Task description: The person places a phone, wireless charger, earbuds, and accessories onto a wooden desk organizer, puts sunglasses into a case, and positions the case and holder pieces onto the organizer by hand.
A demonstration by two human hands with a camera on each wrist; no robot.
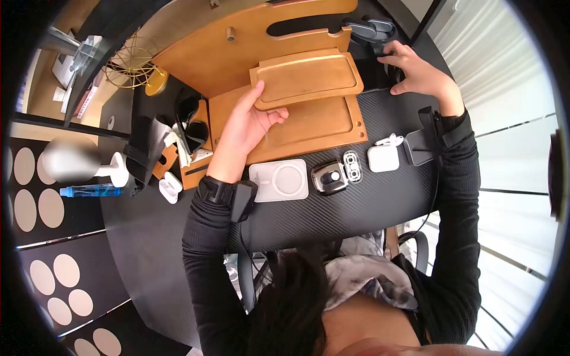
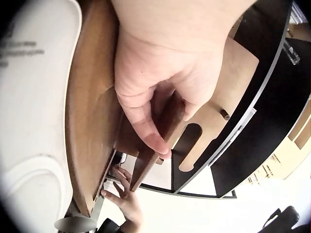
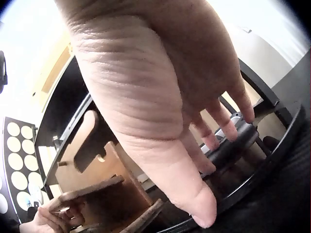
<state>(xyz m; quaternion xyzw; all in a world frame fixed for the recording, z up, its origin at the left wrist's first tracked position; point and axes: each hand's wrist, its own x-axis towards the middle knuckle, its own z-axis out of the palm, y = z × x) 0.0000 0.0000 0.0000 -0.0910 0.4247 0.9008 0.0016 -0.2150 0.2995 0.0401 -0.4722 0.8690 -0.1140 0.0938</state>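
My left hand (image 1: pixel 249 127) grips the left end of a wooden tray (image 1: pixel 309 78), thumb on top and fingers curled beneath, as the left wrist view also shows. That tray is raised over a wooden base (image 1: pixel 303 127) with a shallow recess. Behind them stands a tall wooden panel (image 1: pixel 208 56) with a peg and a long slot. At the back right, my right hand (image 1: pixel 418 74) is spread with its fingers apart near a dark object (image 3: pixel 238 145); the right wrist view shows its fingertips over that object, contact unclear.
Along the front lie a white charging pad (image 1: pixel 279 180), a black-and-silver device (image 1: pixel 329 177), a white square case (image 1: pixel 383 158) and a dark square pad (image 1: pixel 420 148). Sunglasses (image 1: pixel 193 121), an earbud case (image 1: pixel 170 187) and a gold wire basket (image 1: pixel 127 62) are at the left.
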